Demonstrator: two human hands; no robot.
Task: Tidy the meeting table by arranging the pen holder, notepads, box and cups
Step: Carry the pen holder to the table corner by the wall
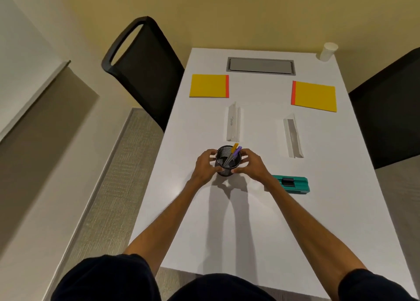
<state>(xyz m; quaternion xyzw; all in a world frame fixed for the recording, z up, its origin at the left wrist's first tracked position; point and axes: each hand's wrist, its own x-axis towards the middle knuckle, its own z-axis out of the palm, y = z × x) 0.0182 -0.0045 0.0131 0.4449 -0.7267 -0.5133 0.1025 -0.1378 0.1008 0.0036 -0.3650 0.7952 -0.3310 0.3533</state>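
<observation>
A black mesh pen holder (228,157) with a yellow and a purple pen stands on the white table (238,221). My left hand (204,166) wraps its left side and my right hand (251,164) its right side. Two yellow notepads with orange spines lie further back, one at the left (209,86) and one at the right (314,96). A teal box (293,184) lies just right of my right wrist. A white paper cup (328,51) stands at the far right corner.
Two white folded name cards lie on the table, one (233,122) behind the pen holder and one (293,136) to the right. A grey cable hatch (261,66) sits at the far end. Black chairs stand at the left (145,71) and right (391,109).
</observation>
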